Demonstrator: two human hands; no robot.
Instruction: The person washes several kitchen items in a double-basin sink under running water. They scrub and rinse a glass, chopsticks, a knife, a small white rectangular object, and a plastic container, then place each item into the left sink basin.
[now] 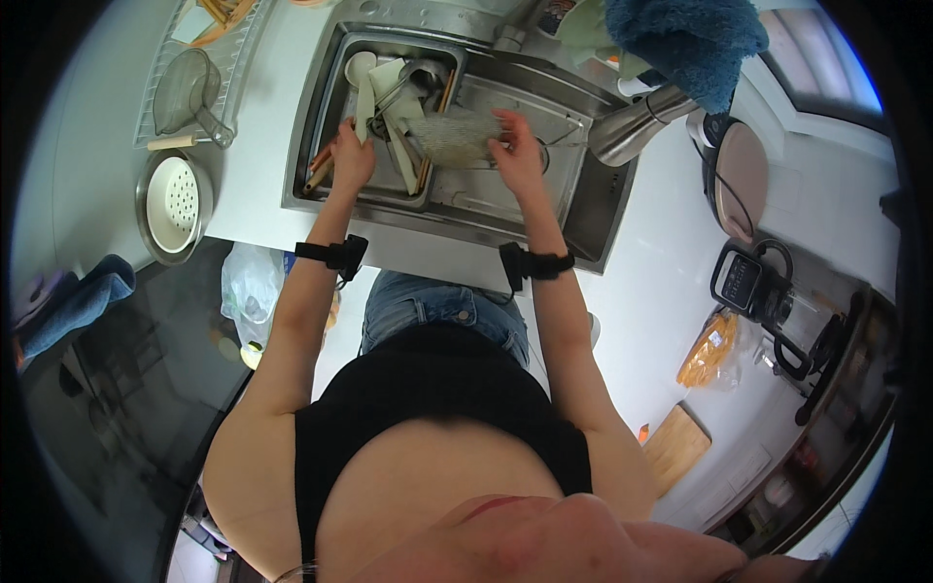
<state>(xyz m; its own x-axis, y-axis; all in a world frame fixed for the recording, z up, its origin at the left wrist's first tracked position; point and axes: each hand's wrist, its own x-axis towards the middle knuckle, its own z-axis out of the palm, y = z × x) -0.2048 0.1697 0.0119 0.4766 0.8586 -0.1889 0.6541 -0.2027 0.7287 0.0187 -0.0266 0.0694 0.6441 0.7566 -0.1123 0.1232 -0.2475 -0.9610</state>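
My left hand (353, 157) closes around the pale handle of a ladle or spoon (363, 109) over the left basin (306, 138) of the steel sink. Several utensils lie in that basin, among them a metal ladle (423, 76) and a pale green turner or board (388, 76). My right hand (521, 149) is over the right part of the sink, its fingers spread at the edge of a blurred, mesh-like piece (455, 137); whether they grip it is unclear. A wire handle (565, 137) shows just beyond my right wrist.
Left stand a dish rack (237, 69) with a glass jug (186, 91) and a white colander (173, 204) in a steel bowl. At right are a steel kettle or pitcher (634, 127), a blue towel (689, 44), a blender (787, 299) and a wooden board (678, 444).
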